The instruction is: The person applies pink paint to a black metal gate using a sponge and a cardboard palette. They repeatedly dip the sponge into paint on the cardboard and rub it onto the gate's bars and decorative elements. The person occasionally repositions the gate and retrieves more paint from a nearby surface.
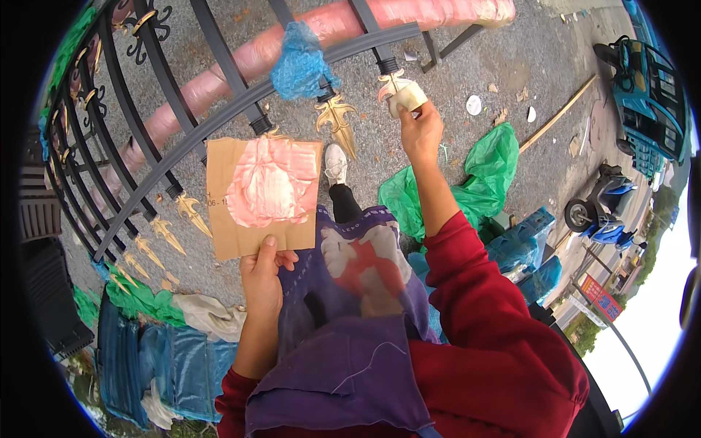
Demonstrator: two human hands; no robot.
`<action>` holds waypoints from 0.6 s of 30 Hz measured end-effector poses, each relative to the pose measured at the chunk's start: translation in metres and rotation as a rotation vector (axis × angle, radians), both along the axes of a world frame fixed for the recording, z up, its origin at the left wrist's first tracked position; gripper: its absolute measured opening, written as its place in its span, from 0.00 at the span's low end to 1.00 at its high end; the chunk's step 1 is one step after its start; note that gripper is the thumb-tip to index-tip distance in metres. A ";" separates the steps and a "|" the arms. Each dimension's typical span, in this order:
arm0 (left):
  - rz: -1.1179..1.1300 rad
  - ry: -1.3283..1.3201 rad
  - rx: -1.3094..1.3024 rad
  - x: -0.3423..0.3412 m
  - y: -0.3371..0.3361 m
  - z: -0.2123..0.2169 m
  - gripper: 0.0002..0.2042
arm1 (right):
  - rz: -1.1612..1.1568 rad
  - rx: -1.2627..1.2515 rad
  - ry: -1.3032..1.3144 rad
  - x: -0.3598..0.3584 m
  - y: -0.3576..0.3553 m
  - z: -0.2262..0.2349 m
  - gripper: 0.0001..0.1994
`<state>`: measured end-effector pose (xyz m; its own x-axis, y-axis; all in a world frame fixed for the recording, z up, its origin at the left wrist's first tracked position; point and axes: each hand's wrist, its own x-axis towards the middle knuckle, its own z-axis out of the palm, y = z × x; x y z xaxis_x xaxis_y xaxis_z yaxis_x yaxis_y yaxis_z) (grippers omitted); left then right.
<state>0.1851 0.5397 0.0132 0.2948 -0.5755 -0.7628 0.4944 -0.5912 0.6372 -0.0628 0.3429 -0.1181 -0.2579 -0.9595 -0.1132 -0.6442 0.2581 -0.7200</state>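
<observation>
Gravel ground [504, 66] stretches under you outdoors, strewn with green plastic sheeting [485, 171], blue plastic at your left, and a long pink-wrapped roll [241, 62] lying behind a black wrought-iron gate panel [219, 109] that carries a row of gold spear finials. Your left hand [264, 281] is closed on the lower edge of a cardboard palette [259, 197], thumb on top, holding it roughly flat in front of your waist; a thick smear of pink putty or paint [270, 186] covers most of its upper face. Your right hand [420, 131] is raised and pinched shut around a pale sponge or pad [404, 96], which is pressed against one gold finial tip [391, 82] just beside the curved top rail. Another gold finial [337, 120] stands bare just to its left, and a blue plastic wad [299, 62] is wrapped on the rail above that. Your purple apron [350, 321] already carries pink and white stains, and your white shoe [335, 162] sits below the palette. As I judge it, the main risk is the palette tilting while your eyes are on the finial: the pink mass could slide onto your apron or shoe. Pressing hard on the pointed tip could also tear the pad or smear pink onto the black rail beside it. Parked scooters [606, 208] stand well apart at the right.
</observation>
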 end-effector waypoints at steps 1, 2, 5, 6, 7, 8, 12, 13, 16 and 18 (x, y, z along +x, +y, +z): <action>-0.014 -0.008 0.006 0.000 0.001 0.000 0.08 | -0.030 -0.070 0.089 -0.017 -0.013 -0.017 0.12; -0.023 -0.011 0.011 0.000 0.002 0.000 0.08 | -0.045 -0.082 -0.006 -0.016 -0.027 -0.003 0.11; -0.035 -0.011 -0.004 -0.002 -0.004 0.000 0.08 | 0.283 -0.082 0.391 -0.029 -0.046 -0.027 0.11; -0.017 -0.013 -0.005 -0.004 -0.006 0.001 0.08 | 0.254 -0.032 0.369 -0.033 -0.047 -0.028 0.10; 0.000 -0.015 -0.006 -0.005 -0.007 0.002 0.08 | 0.225 0.017 0.347 -0.042 -0.049 -0.025 0.10; -0.012 -0.011 -0.007 -0.005 -0.004 0.001 0.08 | 0.201 0.073 0.324 -0.050 -0.049 -0.018 0.10; -0.046 -0.004 -0.006 -0.007 -0.002 -0.002 0.10 | 0.169 -0.013 0.207 -0.036 -0.056 -0.003 0.08; -0.053 -0.004 -0.004 -0.008 -0.002 -0.002 0.10 | 0.261 -0.022 0.350 -0.034 -0.056 -0.010 0.08; -0.036 0.009 -0.020 -0.011 -0.007 0.000 0.11 | 0.341 0.015 0.528 -0.043 -0.056 -0.017 0.09; -0.038 -0.012 -0.018 -0.009 -0.002 -0.002 0.11 | 0.154 0.091 0.340 -0.052 -0.060 -0.005 0.10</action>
<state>0.1757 0.5374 0.0115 0.2815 -0.6000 -0.7489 0.4643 -0.5978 0.6535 -0.1151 0.2829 -0.1236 -0.1490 -0.9799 -0.1326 -0.8785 0.1927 -0.4371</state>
